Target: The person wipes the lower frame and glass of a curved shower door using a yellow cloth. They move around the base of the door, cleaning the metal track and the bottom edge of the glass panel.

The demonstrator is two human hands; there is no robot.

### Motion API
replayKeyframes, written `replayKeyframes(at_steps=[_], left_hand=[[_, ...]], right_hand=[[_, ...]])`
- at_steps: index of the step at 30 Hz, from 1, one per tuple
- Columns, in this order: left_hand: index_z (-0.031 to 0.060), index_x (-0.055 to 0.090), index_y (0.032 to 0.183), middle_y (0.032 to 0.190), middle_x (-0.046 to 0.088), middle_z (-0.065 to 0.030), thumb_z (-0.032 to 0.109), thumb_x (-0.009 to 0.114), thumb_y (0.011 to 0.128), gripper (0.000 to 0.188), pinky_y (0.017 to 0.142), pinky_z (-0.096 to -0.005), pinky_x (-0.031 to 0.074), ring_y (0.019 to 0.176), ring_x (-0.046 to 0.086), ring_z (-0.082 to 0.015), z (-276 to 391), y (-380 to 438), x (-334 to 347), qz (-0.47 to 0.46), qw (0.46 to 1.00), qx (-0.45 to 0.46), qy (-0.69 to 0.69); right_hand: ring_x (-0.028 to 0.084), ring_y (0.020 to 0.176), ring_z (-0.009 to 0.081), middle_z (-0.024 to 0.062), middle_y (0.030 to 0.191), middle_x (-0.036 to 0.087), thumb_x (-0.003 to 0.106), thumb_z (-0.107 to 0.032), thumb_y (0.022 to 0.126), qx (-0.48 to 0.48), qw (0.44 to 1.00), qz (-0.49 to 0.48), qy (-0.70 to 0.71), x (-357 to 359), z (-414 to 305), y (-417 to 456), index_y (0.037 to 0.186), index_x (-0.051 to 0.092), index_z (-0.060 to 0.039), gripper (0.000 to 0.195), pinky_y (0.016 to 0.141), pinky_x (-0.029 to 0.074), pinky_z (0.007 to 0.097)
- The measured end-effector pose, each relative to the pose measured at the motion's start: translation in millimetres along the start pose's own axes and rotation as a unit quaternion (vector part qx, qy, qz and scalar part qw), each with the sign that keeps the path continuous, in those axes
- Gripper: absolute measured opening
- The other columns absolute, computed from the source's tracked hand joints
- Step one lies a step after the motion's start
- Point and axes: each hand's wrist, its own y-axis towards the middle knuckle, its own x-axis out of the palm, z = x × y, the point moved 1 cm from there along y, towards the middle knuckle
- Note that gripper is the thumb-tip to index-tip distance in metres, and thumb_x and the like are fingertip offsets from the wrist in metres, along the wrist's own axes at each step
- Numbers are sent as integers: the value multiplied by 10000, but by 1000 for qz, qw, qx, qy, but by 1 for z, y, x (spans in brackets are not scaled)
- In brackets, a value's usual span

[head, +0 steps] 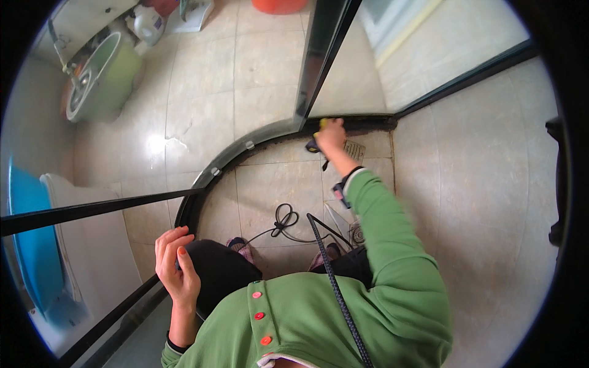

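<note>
My right hand (332,138) reaches forward to the black sill (368,123) of a curved shower enclosure. It grips a small yellow-and-black hand tool (313,146), mostly covered by the fingers, so its kind cannot be made out. Close to the wrist, a slotted metal drain grate (356,150) lies on the tiled floor. My left hand (177,267) is raised beside my left knee, loosely curled with its fingers apart, and holds nothing. Near it runs the enclosure's dark metal frame (138,202).
A black cable (286,221) lies looped between my slippered feet. A round floor drain (357,233) is partly behind my right sleeve. Glass panels rise from the curved rail (230,156). Beyond stand a pale green tub (115,73), a white jug (148,25) and a blue basin (34,257).
</note>
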Motion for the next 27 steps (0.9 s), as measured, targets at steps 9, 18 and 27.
replayKeyframes(at_steps=[9,18,27], left_hand=[[-29,638,836,936,667,-154,114,484,911,223,862,-385,453,927,605,-304,7,4,4,-2,1000,11,-15],[-29,630,834,910,664,-147,121,464,941,248,843,-363,453,903,601,-280,-1,-9,-2,8,998,35,-45],[-24,609,803,865,661,-141,104,463,930,232,794,-353,460,836,599,-285,-6,-10,-2,-6,998,49,-50]], right_hand=[[558,1040,378,142,1182,513,620,0,727,-312,941,-85,-103,-3,2,-22,1075,657,-107,366,803,520,471],[646,934,326,195,987,677,587,-178,781,-151,951,-267,29,-82,104,14,1010,672,-48,276,794,495,408],[603,999,379,218,1051,635,570,-209,839,105,943,243,204,-229,115,31,1105,571,-10,332,857,469,446]])
